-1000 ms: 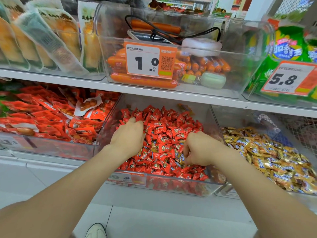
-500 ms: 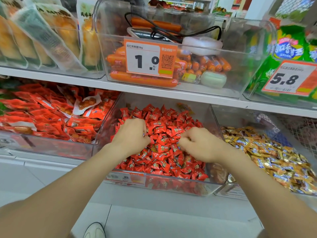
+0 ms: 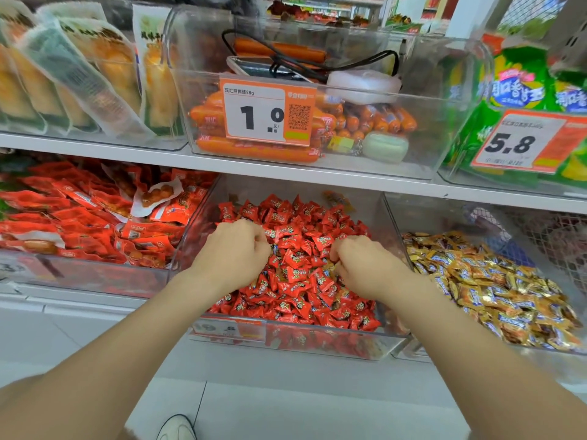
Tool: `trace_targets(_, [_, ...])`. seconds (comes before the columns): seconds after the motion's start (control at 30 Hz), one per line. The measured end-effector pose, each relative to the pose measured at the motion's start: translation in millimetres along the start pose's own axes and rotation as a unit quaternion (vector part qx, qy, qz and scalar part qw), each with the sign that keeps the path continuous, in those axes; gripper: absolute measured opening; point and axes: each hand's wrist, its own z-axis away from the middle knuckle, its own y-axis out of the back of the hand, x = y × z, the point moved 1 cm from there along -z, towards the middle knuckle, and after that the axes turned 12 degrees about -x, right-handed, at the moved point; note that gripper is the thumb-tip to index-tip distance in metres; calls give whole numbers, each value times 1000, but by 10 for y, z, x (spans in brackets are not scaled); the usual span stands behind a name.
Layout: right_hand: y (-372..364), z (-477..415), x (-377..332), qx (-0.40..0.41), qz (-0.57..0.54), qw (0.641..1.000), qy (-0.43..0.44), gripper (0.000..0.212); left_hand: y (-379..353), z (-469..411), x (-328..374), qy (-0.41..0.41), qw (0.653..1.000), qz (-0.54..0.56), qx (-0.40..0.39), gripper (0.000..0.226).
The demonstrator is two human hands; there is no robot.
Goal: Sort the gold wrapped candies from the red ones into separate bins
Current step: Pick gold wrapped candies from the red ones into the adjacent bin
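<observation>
Looking down through the head camera, I see the left hand [image 3: 235, 252] and the right hand [image 3: 365, 268] sunk into the heap of small red foil-wrapped candies [image 3: 301, 281]. That heap fills the clear plastic middle bin [image 3: 317, 342] under the white shelf board [image 3: 254, 168]. The left hand is knuckles-up toward the bin's left side, fingers curled down into the pile; I cannot tell whether it grips a candy. The right hand sits near it, apart, fingers curled too, tips buried among wrappers, and I cannot tell what, if anything, they pinch. The gold foil-wrapped candies [image 3: 492, 281] lie heaped in the neighbouring clear bin [image 3: 413, 350] just to the right. One gold-orange wrapper [image 3: 338, 198] rests at the back of the red pile.
</observation>
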Motion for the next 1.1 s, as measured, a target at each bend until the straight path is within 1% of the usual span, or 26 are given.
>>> trace_targets(0.1, [-58, -86, 43, -50, 1, 998, 30, 49, -49, -18, 14, -3, 1000, -4, -4, 27])
trace_targets(0.13, [-69, -97, 43, -71, 2, 997, 36, 54, -62, -27, 10, -6, 1000, -10, -11, 27])
trace_targets(0.2, [-113, -144, 52, -82, 8, 996, 42, 53, -79, -40, 2, -17, 999, -26, -25, 27])
trace_targets(0.27, [-147, -183, 45, -69, 15, 997, 34, 50, -80, -48, -5, -21, 999, -32, -32, 26])
trace_targets(0.37, [-162, -198, 4, -53, 17, 998, 32, 51, -65, -59, -3, -16, 999, -20, -26, 26])
trace_targets(0.47, [-144, -163, -31, -64, 0, 997, 40, 46, -58, -49, 33, -14, 1000, -21, -19, 30])
trace_targets(0.53, [-106, -127, -10, -62, -42, 996, 50, 40, -63, -40, 70, -20, 999, -31, -12, 38])
trace_targets(0.57, [-80, -97, 11, -59, -70, 995, 50, 40, -71, -43, 81, -29, 999, -28, -9, 43])
trace_targets(0.63, [14, 18, 33, -52, -116, 990, 54, 52, -71, -40, 115, -51, 999, -8, -12, 46])
trace_targets(0.67, [70, 93, 32, -50, -146, 986, 59, 55, -71, -39, 133, -64, 998, 5, -22, 43])
trace_targets(0.7, [103, 149, 43, -44, -190, 978, 70, 50, -72, -38, 152, -83, 996, 18, -35, 36])
trace_targets(0.77, [152, 252, 24, -62, -298, 946, 112, 24, -74, -26, 207, -120, 988, 49, -79, 15])
trace_targets(0.8, [171, 288, 18, -68, -333, 931, 133, 18, -79, -12, 241, -131, 983, 75, -106, 13])
trace_targets(0.83, [192, 318, 3, -72, -356, 919, 153, 15, -91, 2, 275, -137, 976, 104, -131, 19])
trace_targets(0.9, [219, 366, -24, -77, -387, 903, 170, 13, -121, 42, 340, -145, 966, 141, -160, 20])
trace_targets(0.93, [229, 383, -27, -80, -396, 898, 173, 11, -134, 62, 372, -149, 963, 157, -161, 16])
trace_targets(1.0, [243, 406, -37, -82, -407, 894, 170, 9, -146, 80, 395, -154, 963, 179, -132, 8])
trace_targets(1.1, [243, 398, -29, -87, -442, 880, 151, 11, -121, 97, 406, -133, 959, 237, -84, 7])
